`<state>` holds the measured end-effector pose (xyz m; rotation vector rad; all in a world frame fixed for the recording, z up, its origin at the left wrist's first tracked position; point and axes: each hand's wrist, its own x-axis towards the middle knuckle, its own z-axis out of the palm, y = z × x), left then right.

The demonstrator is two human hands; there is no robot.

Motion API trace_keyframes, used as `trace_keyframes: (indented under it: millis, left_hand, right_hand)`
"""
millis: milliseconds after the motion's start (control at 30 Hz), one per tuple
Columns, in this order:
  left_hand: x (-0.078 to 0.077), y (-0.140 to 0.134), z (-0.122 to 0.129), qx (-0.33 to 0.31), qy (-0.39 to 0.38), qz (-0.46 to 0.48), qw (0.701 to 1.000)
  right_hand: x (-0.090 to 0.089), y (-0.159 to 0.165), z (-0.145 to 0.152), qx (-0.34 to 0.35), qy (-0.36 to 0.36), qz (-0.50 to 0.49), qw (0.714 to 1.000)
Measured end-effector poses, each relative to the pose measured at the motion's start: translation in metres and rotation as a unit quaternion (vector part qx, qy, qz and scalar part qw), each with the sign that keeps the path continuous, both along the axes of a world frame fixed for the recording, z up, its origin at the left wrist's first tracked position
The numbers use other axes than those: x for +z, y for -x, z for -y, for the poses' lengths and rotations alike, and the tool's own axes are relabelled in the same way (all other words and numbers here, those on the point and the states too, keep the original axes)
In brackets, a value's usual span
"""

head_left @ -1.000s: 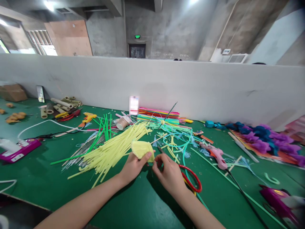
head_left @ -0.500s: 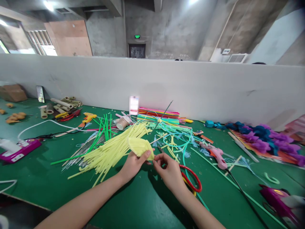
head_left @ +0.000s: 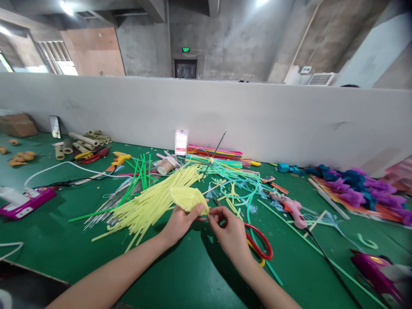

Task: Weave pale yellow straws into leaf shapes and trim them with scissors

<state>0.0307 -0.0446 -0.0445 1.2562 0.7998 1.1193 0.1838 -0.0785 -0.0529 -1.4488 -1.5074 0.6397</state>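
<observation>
A fan-shaped yellow piece (head_left: 188, 198), seemingly of pipe cleaners laid side by side, is in my left hand (head_left: 182, 221), thumb on top and fingers beneath. My right hand (head_left: 228, 229) pinches at the lower right corner of that piece; the exact bit between its fingertips is too small to see. Behind the hands, a thin dark stick (head_left: 220, 142) with a small yellow knob slants up; whether it joins the held piece is unclear. Red-and-yellow-handled scissors (head_left: 265, 242) lie partly hidden by my right hand. A heap of loose yellow pipe cleaners (head_left: 148, 199) spreads to the left.
On the green table (head_left: 189, 274) are green pipe cleaners (head_left: 141, 174), a yellow glue gun (head_left: 120, 159), a pink glue gun (head_left: 294, 210) with its cord, and purple power strips (head_left: 30, 202). Purple and blue fuzzy shapes (head_left: 354, 186) lie right. A white partition (head_left: 273, 120) closes the back.
The thin stick with the yellow knob has shifted left and slightly up. The yellow piece has tilted a little left; both hands keep their holds, the right moving slightly.
</observation>
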Motion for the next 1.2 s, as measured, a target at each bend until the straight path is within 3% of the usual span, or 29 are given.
trace_keyframes:
  millis: [733,1200]
  left_hand:
    - [-0.0043,0.0000,-0.0021,-0.001,0.018,0.007,1.000]
    - [-0.0015,0.0026,-0.0010,-0.009,0.017,-0.009,1.000]
  right_hand:
    - [0.0026,-0.0001,0.0015,0.002,0.007,0.018,1.000]
    - [0.0028,0.0016,0.0019,0.044,0.024,0.014,0.999]
